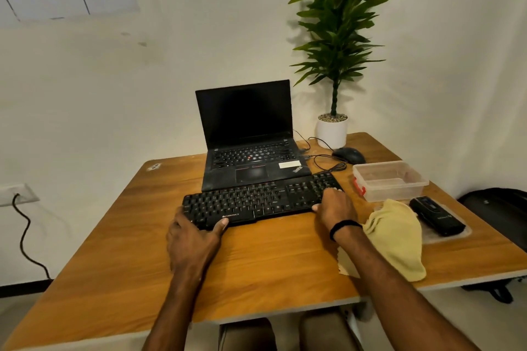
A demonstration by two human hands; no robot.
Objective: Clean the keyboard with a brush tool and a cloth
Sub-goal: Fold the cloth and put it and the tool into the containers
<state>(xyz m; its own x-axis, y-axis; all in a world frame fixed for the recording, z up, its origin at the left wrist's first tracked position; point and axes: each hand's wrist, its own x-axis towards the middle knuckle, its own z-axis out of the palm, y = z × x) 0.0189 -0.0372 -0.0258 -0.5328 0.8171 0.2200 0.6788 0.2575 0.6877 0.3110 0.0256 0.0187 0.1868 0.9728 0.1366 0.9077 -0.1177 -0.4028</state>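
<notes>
The left hand (194, 239) grips the near-left corner of the black keyboard (256, 202) and the right hand (336, 205) clasps its right end. The keyboard lies on the wooden surface (271, 265). A yellow cloth (396, 239) lies just right of it, and 1 open laptop (248, 145) stands directly behind.

Matt black plastic on the keyboard (256, 202), keys faintly shiny. Wood grain across the surface (271, 259), smooth with a soft sheen. Soft yellow cloth (396, 236), crumpled and matt. Clear, slightly cloudy plastic for the container (390, 179). Dull, dusty black casing on the laptop (251, 177). Smooth white pot (332, 132), faint gloss. Black plastic mouse (349, 155), slightly glossy.
</notes>
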